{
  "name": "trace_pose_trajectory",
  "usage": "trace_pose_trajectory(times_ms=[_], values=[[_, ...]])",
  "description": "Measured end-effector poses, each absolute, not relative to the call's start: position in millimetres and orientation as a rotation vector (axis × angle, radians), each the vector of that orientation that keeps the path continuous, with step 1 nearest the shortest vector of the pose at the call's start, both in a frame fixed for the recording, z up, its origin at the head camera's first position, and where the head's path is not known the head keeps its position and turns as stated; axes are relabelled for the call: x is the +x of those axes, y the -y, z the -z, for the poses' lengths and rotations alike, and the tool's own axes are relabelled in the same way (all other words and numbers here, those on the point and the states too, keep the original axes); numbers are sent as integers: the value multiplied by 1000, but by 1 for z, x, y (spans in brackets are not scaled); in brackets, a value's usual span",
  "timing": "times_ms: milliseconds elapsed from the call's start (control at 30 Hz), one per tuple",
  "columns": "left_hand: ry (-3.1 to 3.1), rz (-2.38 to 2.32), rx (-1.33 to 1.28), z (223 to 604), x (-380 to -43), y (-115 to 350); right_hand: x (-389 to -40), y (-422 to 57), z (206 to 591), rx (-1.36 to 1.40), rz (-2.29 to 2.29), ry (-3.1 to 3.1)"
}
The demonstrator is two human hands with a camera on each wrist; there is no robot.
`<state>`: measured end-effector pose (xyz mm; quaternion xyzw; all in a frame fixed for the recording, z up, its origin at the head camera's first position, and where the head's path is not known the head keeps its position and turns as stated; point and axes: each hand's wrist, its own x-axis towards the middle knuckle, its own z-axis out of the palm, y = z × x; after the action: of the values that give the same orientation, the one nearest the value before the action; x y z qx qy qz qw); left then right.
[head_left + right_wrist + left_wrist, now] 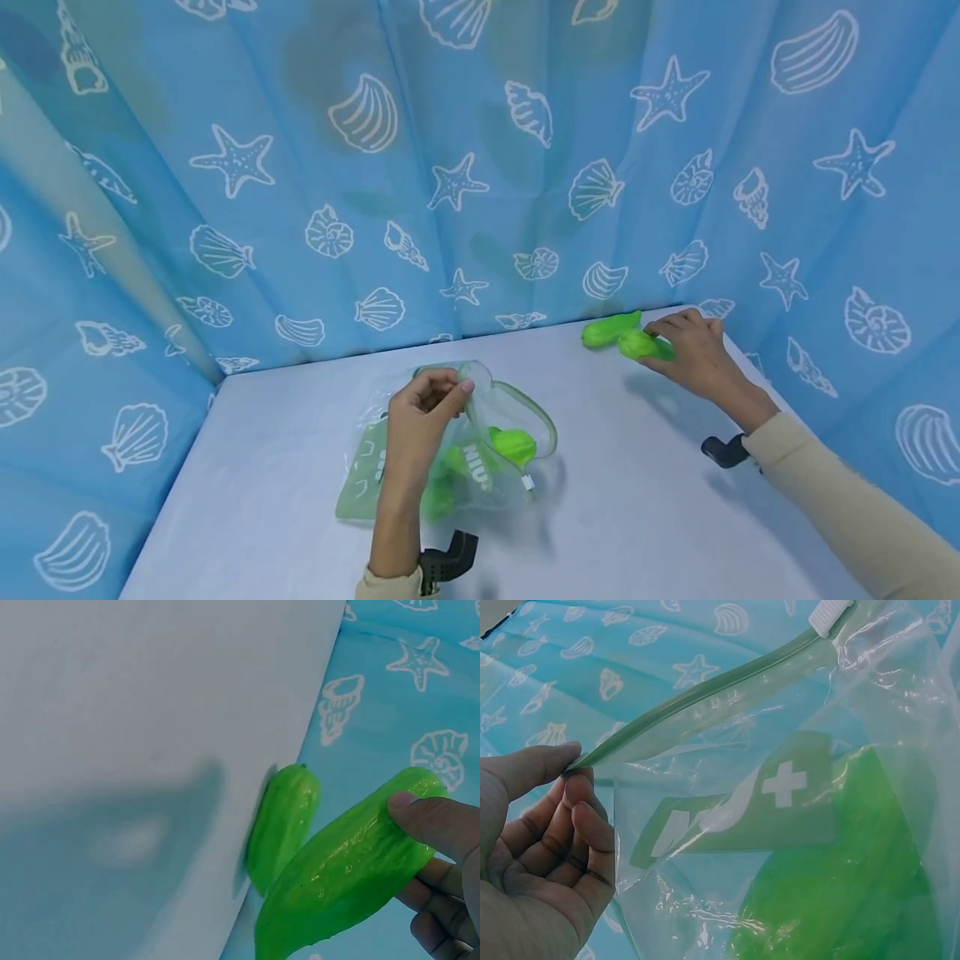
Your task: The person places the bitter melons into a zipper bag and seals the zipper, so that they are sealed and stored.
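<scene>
My left hand pinches the green zip edge of a clear slider zip bag between thumb and fingertips. The mouth of the bag gapes toward the right, and its white slider sits along the zip. Inside lie several bright green gourd-like vegetables, partly hidden by the green print. Toward the back right, my right hand grips one end of a similar green vegetable, thumb on top and fingers beneath. Just beyond it, another green vegetable lies on the table near its back edge.
A white-covered table carries everything. Blue curtains printed with white shells and starfish hang behind it and along both sides. Each wrist wears a black camera mount.
</scene>
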<state>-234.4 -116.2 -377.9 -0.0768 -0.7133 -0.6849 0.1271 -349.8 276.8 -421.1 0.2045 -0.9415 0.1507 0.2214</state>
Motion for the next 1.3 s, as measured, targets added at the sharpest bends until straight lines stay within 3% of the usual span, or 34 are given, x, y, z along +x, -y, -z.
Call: trace_pose_trajectory(times_ms=[1300], values=[[2064, 1974, -235, 376, -238, 113, -286, -218, 351, 657, -782, 2463]])
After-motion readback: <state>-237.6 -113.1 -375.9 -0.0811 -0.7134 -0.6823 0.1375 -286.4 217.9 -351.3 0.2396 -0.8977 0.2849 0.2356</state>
